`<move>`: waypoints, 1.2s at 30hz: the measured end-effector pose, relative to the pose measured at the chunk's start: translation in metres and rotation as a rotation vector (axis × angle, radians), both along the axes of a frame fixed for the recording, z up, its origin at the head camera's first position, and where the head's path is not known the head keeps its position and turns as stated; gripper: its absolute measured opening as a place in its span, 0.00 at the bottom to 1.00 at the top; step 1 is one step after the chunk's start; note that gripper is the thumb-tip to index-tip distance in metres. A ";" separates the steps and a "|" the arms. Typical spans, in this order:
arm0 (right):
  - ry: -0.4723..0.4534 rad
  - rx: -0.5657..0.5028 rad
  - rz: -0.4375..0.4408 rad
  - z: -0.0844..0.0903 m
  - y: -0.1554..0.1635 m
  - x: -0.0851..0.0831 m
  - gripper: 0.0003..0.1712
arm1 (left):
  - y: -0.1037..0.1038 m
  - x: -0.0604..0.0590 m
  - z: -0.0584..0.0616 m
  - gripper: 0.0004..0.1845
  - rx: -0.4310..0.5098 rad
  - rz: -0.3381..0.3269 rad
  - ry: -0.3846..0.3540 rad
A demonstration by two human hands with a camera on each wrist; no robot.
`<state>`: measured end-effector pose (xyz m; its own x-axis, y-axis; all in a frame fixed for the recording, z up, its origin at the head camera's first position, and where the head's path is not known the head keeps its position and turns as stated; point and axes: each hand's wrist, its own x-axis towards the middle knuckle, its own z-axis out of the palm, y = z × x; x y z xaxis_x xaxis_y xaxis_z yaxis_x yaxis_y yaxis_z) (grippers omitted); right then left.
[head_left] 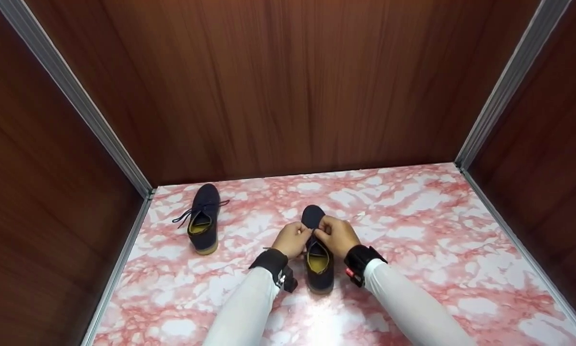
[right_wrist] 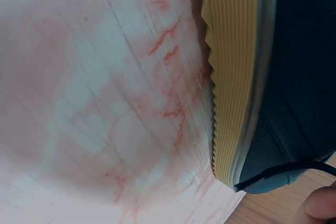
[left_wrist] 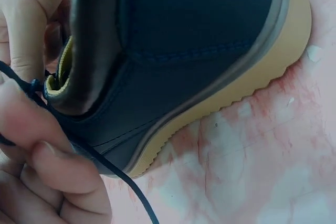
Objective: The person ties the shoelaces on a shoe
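Note:
A dark navy shoe (head_left: 320, 281) with a yellow lining stands on the floor between my two hands, toe pointing away. At its lacing, my left hand (head_left: 289, 240) pinches a dark shoelace (left_wrist: 123, 176) between thumb and finger, and a loose end trails down past the sole. Just across from it, my right hand (head_left: 340, 236) has thumb and fingers drawn together on the lace at the shoe's right side. In the right wrist view only a fingertip (right_wrist: 319, 203) shows, beside a lace (right_wrist: 286, 168); the ribbed tan sole (right_wrist: 231, 72) fills the middle.
A matching navy shoe (head_left: 206, 196), its laces hanging loose to both sides, stands at the left near the back wall. Brown wood-grain panels (head_left: 288, 86) with grey metal corner strips (head_left: 499, 91) enclose the pink-and-white marbled floor (head_left: 413, 216).

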<state>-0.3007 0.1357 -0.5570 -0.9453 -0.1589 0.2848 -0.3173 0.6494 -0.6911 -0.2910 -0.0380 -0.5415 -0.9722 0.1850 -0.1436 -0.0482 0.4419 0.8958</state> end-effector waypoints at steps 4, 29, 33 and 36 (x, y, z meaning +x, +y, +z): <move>0.005 0.001 0.002 0.001 0.000 0.001 0.14 | 0.001 -0.001 0.000 0.09 -0.039 0.021 0.001; 0.059 0.006 0.262 0.003 0.033 0.024 0.09 | -0.005 0.004 -0.004 0.08 0.180 -0.005 -0.075; 0.042 0.000 0.275 0.000 0.034 0.028 0.09 | -0.004 0.004 -0.004 0.09 0.182 0.003 -0.066; 0.021 -0.024 0.256 -0.002 0.036 0.030 0.09 | -0.004 0.006 -0.004 0.08 0.193 -0.004 -0.073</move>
